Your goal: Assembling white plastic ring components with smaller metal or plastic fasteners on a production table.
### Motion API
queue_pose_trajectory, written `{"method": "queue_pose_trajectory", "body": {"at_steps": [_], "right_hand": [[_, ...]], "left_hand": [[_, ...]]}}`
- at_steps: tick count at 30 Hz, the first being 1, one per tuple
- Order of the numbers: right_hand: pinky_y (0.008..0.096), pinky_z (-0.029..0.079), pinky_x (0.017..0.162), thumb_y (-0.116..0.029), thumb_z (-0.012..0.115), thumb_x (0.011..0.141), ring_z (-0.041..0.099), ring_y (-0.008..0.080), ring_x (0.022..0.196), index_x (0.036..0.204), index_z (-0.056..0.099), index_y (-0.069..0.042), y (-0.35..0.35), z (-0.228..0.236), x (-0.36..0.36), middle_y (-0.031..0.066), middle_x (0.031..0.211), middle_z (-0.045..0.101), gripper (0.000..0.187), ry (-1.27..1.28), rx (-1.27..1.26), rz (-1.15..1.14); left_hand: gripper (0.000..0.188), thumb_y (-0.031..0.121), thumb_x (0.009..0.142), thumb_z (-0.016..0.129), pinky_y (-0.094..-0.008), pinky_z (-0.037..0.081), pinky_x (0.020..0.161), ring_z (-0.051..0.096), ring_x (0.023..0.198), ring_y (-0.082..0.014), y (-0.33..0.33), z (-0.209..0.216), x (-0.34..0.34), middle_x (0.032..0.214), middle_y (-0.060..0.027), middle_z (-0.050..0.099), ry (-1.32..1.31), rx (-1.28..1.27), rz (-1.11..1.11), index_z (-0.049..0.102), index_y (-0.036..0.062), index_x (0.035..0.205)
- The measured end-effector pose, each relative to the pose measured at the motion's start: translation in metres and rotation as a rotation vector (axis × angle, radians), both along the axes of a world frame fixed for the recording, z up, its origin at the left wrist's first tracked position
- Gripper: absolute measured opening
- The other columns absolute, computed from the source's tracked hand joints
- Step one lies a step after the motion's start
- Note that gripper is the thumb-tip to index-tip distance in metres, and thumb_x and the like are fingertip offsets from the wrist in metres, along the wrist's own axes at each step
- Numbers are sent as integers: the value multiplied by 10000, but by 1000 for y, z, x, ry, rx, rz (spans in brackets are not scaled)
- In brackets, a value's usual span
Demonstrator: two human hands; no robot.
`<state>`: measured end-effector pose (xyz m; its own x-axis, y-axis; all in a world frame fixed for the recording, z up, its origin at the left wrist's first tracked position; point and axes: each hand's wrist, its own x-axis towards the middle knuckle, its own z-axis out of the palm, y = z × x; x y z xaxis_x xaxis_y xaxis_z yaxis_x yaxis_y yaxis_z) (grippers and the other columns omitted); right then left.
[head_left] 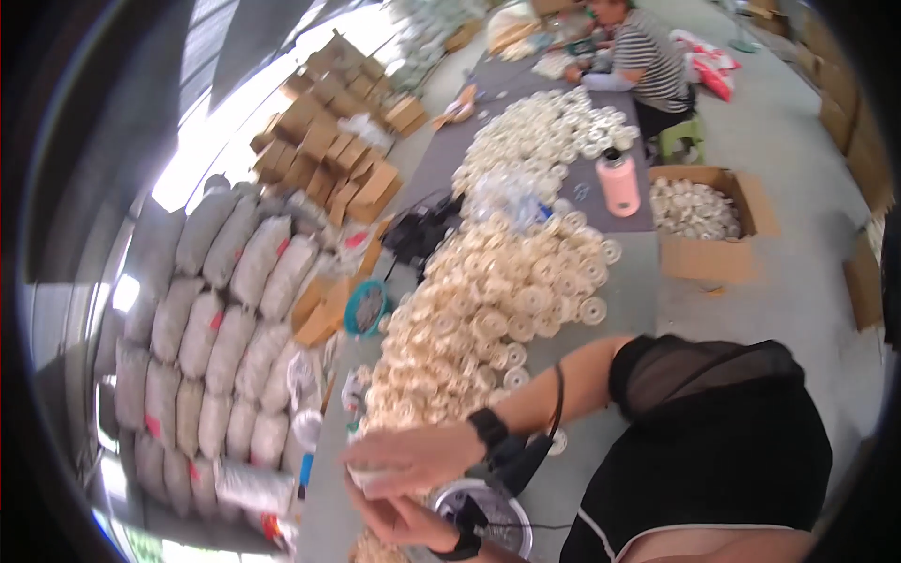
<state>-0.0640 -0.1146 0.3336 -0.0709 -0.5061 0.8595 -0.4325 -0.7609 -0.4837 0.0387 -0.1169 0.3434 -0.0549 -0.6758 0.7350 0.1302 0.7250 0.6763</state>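
Note:
My right hand [418,457], with a black band on its wrist, lies curved over a small whitish round piece [372,481]. From below, my left hand [402,522], also banded at the wrist, presses its fingers against that piece. The fingers cover most of it, so its shape is only partly seen. Just beyond my hands spreads a large heap of cream, wheel-like pieces [469,310] with holes in their middles. A round silvery-rimmed bowl [522,525] stands beside my left wrist. Near my right wrist is a black object [518,462] with a cord.
A pink bottle [618,186] and a paler heap [535,136] are farther up the table. A teal basin [364,308] sits at the left edge. Stacked sacks [225,328] and cartons [333,122] lie left; an open carton [713,258] stands right. Another person [648,61] works at the far end.

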Motion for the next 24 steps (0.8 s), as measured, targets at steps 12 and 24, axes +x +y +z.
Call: {"method": "queue_pose_trajectory", "body": {"at_steps": [12,24], "right_hand": [[247,447,440,-556,402,813,533,112,569,952,563,-105,23,-212,27,3,761,567,499,-1285,1046,484],[323,459,681,-487,470,789,581,218,759,974,561,-20,66,-225,23,90,895,598,511,-598,1143,22]], "left_hand": [[240,48,754,613,-249,434,598,516,673,-146,33,-171,41,798,-80,549,-669,397,73,517,-59,947],[247,257,848,424,-303,420,768,524,837,-161,48,-228,35,910,-54,529,283,1348,-604,472,43,963]]}}
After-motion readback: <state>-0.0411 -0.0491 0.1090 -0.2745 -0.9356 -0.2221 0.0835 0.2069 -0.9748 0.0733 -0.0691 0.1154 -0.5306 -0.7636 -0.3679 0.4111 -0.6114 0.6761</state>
